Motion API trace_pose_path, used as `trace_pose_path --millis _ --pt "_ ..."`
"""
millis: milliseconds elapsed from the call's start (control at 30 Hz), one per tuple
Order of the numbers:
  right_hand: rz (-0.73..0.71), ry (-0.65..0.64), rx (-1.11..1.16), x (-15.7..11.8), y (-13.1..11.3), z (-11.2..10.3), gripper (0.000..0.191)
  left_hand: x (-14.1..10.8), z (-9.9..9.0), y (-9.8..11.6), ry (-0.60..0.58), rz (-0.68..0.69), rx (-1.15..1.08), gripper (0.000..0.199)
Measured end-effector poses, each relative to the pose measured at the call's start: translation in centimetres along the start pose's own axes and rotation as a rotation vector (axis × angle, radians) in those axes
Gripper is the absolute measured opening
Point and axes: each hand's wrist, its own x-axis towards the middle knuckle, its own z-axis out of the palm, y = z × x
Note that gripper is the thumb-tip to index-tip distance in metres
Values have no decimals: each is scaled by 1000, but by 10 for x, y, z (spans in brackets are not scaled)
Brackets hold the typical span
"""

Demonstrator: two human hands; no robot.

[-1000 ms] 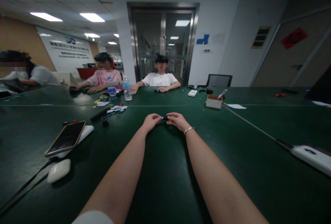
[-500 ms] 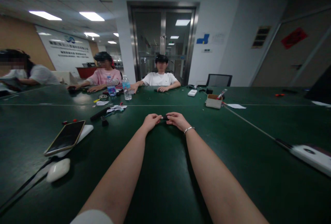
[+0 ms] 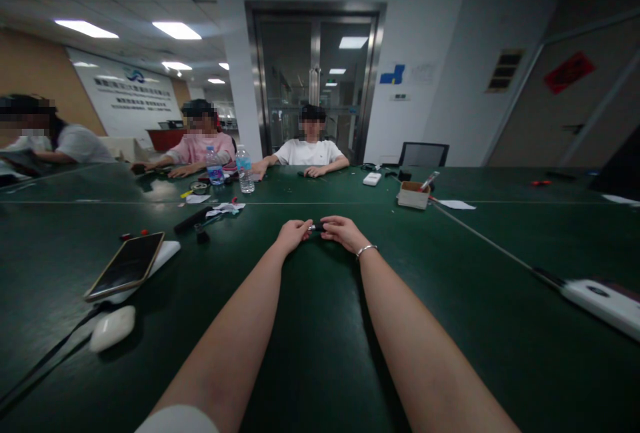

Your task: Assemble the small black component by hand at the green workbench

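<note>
In the head view, a small dark object (image 3: 317,227) is pinched between the left hand (image 3: 291,235) and the right hand (image 3: 342,231), held just above the green worktop (image 3: 320,326) at arm's length; what it is cannot be told. The fingers of both hands are closed on its two ends. A bracelet (image 3: 367,249) is worn on the right wrist. To the left, a phone (image 3: 126,265) and a white mouse (image 3: 113,327) are laid on the worktop. Further off, two water bottles (image 3: 245,170) and a small box (image 3: 413,195) are seen, with three people seated beyond.
</note>
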Motion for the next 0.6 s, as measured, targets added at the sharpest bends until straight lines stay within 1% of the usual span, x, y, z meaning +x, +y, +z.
trace_pose_path --millis 200,400,600 --pt "-9 -32 10 -1 -1 0 21 -2 -1 3 7 0 38 53" --pt "-22 -68 34 0 1 -2 24 -1 0 2 69 -15 96 54" --pt "-34 -87 24 -1 1 -2 28 -1 -1 5 87 -41 115 53"
